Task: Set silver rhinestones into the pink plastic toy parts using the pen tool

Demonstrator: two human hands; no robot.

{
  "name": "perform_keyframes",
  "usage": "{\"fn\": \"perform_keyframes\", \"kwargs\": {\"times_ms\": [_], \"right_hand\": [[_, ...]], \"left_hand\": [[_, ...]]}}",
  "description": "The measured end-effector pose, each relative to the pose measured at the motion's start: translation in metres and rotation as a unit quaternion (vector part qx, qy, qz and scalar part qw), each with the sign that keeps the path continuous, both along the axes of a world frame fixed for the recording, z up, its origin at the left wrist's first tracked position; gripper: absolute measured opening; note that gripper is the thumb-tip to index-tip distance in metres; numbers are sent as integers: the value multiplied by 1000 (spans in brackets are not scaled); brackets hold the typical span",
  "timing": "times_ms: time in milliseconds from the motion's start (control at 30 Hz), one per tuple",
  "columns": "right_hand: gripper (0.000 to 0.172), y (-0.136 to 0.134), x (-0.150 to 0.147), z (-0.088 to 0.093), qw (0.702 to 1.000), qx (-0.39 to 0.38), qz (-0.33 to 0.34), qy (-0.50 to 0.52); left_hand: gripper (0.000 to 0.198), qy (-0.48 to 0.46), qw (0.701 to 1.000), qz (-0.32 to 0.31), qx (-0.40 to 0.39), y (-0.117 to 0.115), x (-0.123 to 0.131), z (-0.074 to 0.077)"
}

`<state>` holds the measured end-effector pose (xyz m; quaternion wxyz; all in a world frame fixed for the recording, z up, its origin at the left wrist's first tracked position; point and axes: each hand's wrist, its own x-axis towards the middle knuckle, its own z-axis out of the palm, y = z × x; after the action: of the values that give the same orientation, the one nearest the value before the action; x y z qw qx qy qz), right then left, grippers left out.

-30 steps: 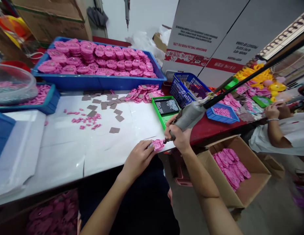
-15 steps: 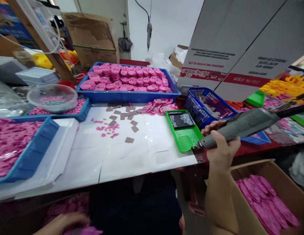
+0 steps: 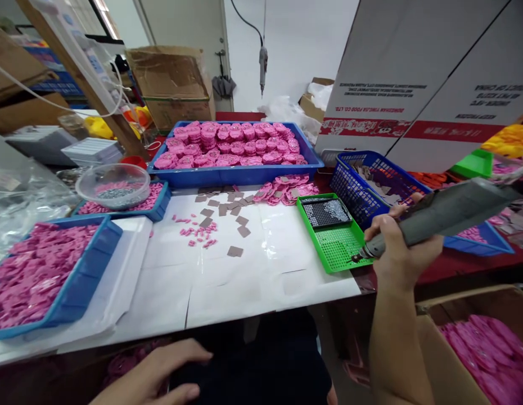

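My right hand (image 3: 402,253) is wrapped round a grey electric screwdriver (image 3: 455,211), whose tip points left and down by the front end of a green perforated tray (image 3: 337,244). At the tray's back sits a black holder plate (image 3: 327,212) with small silvery pieces in it, likely screws. My left hand (image 3: 164,368) is below the table's front edge, thumb and forefinger apart, with nothing visible between them. Under the table near it lie pink plastic parts (image 3: 122,363), partly hidden. On the white tabletop are small pink pieces (image 3: 198,232) and grey-brown squares (image 3: 235,251).
A blue tray (image 3: 240,175) of stacked pink parts stands at the back. On the left are a blue bin (image 3: 97,264) of pink parts and a clear bowl (image 3: 113,188). A blue basket (image 3: 350,185) and a carton (image 3: 430,326) stand right. A second screwdriver (image 3: 262,64) hangs behind.
My left hand has risen and moved right from the pink parts under the table; the pink part at its fingers no longer shows there. The view has shifted left. My right hand still grips the screwdriver.
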<state>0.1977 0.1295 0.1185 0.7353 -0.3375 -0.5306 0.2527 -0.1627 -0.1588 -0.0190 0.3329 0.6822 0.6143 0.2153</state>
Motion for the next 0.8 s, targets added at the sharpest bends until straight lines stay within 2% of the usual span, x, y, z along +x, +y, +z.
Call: {"fn": "perform_keyframes", "kwargs": {"times_ms": [33, 67, 133, 200, 267, 333, 367, 467, 567, 800], "right_hand": [[24, 2, -2, 0, 1000, 6, -8, -1], [26, 4, -4, 0, 1000, 10, -13, 0], [31, 10, -9, -1, 1000, 7, -21, 4], [36, 16, -16, -5, 1000, 1, -23, 12], [40, 24, -22, -9, 999, 8, -19, 29], [45, 31, -28, -13, 998, 29, -16, 54], [47, 34, -30, -15, 997, 41, -15, 64], [49, 41, -33, -19, 997, 46, -24, 64], [47, 45, -31, -22, 997, 42, -42, 51], [47, 48, -25, -28, 995, 36, -46, 77]], "left_hand": [[33, -19, 999, -41, 24, 23, 6, 20], [29, -32, 996, -54, 68, 52, 13, 41], [25, -45, 987, -27, 149, 123, 31, 76], [33, -4, 985, 44, 169, 202, 47, 93], [38, 94, 973, 153, 144, 275, 59, 90], [44, 120, 965, 189, 139, 329, 65, 74], [47, 126, 963, 199, 134, 348, 66, 64], [53, 128, 959, 214, 134, 375, 67, 38], [54, 123, 957, 217, 147, 378, 64, 24], [52, 114, 957, 186, 192, 364, 50, 21]]}}
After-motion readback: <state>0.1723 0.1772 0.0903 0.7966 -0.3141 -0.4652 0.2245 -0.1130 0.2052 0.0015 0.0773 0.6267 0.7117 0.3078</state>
